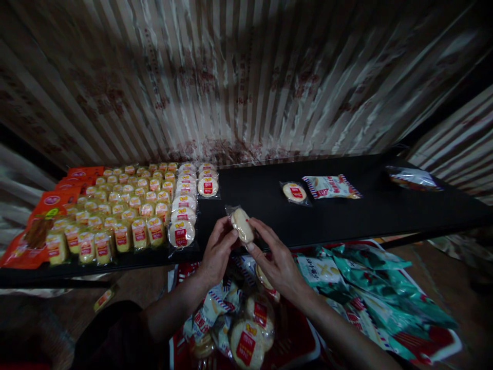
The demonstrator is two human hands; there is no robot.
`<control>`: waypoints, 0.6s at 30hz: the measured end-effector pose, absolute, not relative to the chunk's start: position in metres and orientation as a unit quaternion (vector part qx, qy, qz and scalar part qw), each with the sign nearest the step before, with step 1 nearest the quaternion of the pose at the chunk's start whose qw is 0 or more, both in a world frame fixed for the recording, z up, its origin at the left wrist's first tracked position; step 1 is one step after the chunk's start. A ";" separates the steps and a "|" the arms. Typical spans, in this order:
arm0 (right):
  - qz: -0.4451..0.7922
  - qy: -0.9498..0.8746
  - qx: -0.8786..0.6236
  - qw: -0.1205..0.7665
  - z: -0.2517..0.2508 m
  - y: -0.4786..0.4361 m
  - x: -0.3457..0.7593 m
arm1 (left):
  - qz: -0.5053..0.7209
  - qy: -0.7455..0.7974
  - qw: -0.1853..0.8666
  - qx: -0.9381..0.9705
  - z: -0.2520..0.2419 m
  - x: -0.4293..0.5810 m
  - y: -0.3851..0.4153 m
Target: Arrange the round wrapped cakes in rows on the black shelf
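Above the front edge of the black shelf, I hold a clear-wrapped pack of round white rice crackers, seen nearly edge-on. My left hand pinches its left side between thumb and fingers. On the right side, the fingertips and thumb of my right hand close on it. Similar cracker packs with red labels form a column left of my hands, and a shorter column begins beside it at the back. Another single pack lies to the right, by a striped white packet.
Rows of small yellow wrapped cakes and orange packets fill the left of the black shelf. A shiny packet lies far right. Below stand red boxes with mixed snacks and green bags. Striped sheeting hangs behind.
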State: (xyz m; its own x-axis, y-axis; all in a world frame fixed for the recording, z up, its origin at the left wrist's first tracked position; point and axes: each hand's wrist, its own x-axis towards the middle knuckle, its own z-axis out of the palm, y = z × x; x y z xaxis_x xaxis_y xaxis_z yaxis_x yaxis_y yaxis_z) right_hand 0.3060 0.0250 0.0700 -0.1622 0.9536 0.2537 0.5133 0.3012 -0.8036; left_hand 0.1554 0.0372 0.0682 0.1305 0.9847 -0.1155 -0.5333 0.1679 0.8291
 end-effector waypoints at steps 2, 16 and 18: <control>0.311 -0.707 -0.502 0.389 0.072 0.023 0.305 | 0.554 0.350 0.677 0.335 0.070 0.156 0.036; 0.477 -0.582 -0.470 0.460 0.068 0.032 0.299 | 0.535 0.440 0.567 0.445 0.060 0.156 0.040; 0.493 -0.563 -0.469 0.470 0.064 0.037 0.299 | 0.533 0.472 0.513 0.480 0.061 0.154 0.043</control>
